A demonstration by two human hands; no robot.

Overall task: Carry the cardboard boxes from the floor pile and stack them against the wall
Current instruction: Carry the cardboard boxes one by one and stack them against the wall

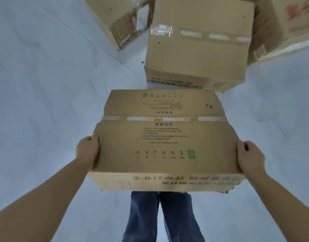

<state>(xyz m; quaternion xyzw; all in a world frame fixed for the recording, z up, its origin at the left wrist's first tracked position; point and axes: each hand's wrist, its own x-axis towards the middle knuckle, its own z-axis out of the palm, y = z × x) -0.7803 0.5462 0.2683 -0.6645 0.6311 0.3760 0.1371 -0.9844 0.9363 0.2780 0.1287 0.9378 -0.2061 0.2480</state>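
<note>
The person holds one flat cardboard box [165, 137] in the middle of the frame, above the blue trouser legs [160, 217] that show under it. The left hand [87, 150] is clamped on the left edge of this box and the right hand [249, 157] is clamped on the right edge, thumbs on the top face. The box seems lifted off the pale floor [45, 84], with its taped seam running across the top.

At the top of the frame the rest of the pile is on the floor: a taped box [199, 55] in the upper middle, another box [118, 18] at the upper left, and a third box [286, 27] at the upper right.

I judge the step in hand is the carrying of one box. No wall is visible here, so the next move calls for turning toward the wall and keeping the box level.
</note>
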